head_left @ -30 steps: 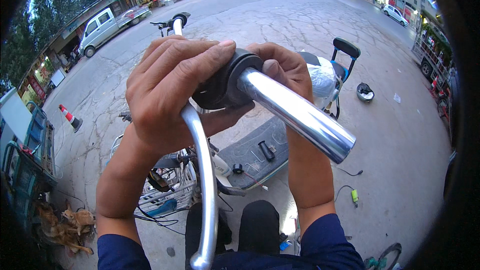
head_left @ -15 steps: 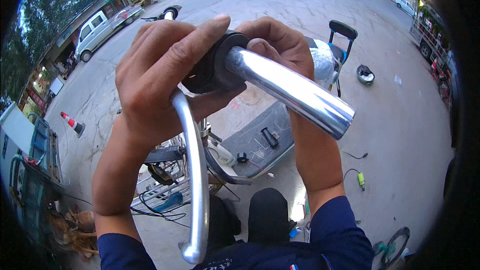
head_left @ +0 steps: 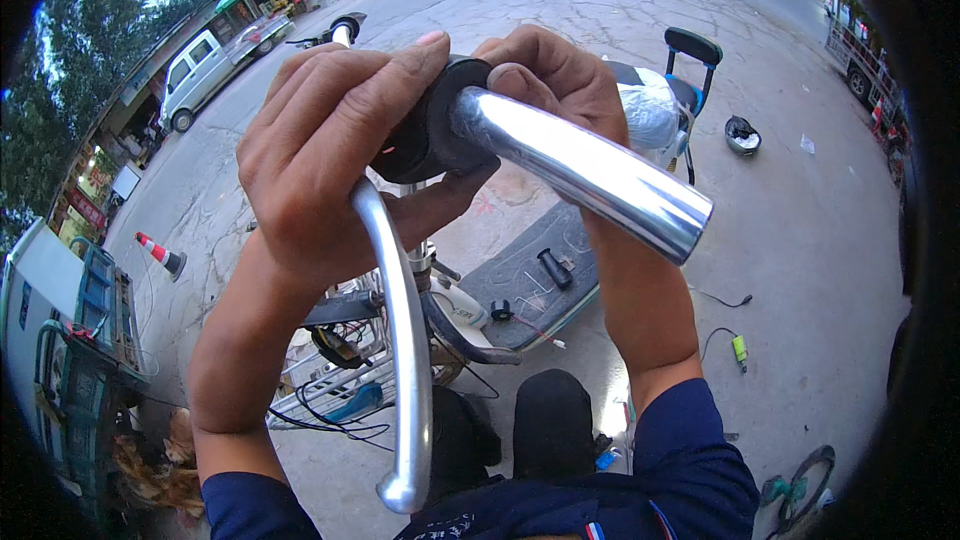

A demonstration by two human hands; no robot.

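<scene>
A bare chrome handlebar tube [head_left: 600, 175] points toward me, its open end at the right. Around the tube sits a black brake lever housing [head_left: 435, 140], with a long silver brake lever [head_left: 402, 340] hanging down toward my lap. My left hand [head_left: 315, 145] is closed round the housing from the left, thumb on top and fingers beneath. At its far right side, my right hand [head_left: 565, 85] presses with bent fingers; its fingertips are partly hidden behind the tube. Below, a black handlebar grip [head_left: 553, 268] and thin L-shaped keys lie on the scooter's footboard [head_left: 490, 285].
Cables [head_left: 330, 425] hang at the scooter's front, left of my knees. The seat with its backrest [head_left: 692, 45] is beyond my right hand. A helmet [head_left: 742, 135] and a green-yellow tool [head_left: 740, 352] lie on the ground. A traffic cone [head_left: 160, 255] stands left.
The whole view has shifted slightly, the ground and scooter moving a little right and down in it. Both hands keep hold of the brake lever housing, with only slight finger movement.
</scene>
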